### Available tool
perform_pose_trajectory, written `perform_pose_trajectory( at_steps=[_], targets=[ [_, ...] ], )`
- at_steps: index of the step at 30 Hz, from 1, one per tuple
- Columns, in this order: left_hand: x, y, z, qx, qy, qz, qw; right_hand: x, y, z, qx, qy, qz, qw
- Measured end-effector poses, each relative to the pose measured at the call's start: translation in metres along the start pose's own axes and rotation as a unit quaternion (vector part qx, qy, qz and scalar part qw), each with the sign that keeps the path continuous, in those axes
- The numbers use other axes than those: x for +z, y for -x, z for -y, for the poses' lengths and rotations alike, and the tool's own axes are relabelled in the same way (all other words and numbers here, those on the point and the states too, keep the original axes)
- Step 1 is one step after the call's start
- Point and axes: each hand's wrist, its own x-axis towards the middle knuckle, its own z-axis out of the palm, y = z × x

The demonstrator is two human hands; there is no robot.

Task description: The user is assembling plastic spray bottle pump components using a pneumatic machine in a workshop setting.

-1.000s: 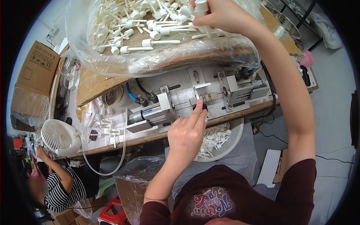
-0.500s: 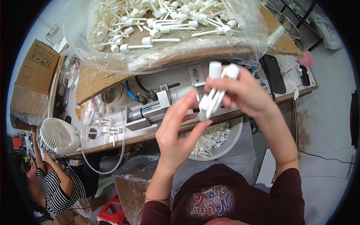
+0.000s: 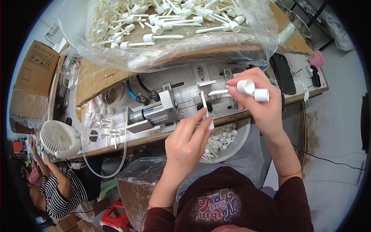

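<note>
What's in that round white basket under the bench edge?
The basket holds a heap of small white pieces, many stick-like. The bench edge and left hand cover part of it; whatever lies beneath the top layer can't be seen.

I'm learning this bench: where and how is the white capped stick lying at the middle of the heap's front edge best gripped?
The white capped stick is probably best pinched across its ribbed cap, from above on the near side: it lies flat, cap to the left, thicker than the stem.
</note>
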Motion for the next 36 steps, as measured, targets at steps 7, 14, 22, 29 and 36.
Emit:
perform_pose_trajectory(
  at_steps=[7,14,22,29,36],
  targets=[
    [0.013,-0.004,0.008,0.04,-0.111,0.03,0.993,0.001,0.019,-0.003,-0.129,0.16,-0.065,0.976],
    [0.013,-0.008,0.009,0.024,-0.109,0.034,0.993,-0.005,0.026,-0.016,-0.274,0.229,-0.049,0.933],
    [0.005,-0.005,-0.004,-0.036,0.162,-0.02,0.986,0.007,0.039,-0.031,-0.392,0.293,0.008,0.872],
    [-0.001,0.006,-0.006,-0.072,0.13,-0.011,0.989,0.012,0.037,-0.033,-0.336,0.277,-0.007,0.9],
    [0.023,0.003,0.007,0.016,-0.079,-0.016,0.997,0.019,0.042,-0.026,-0.252,0.234,-0.05,0.938]
  ],
)
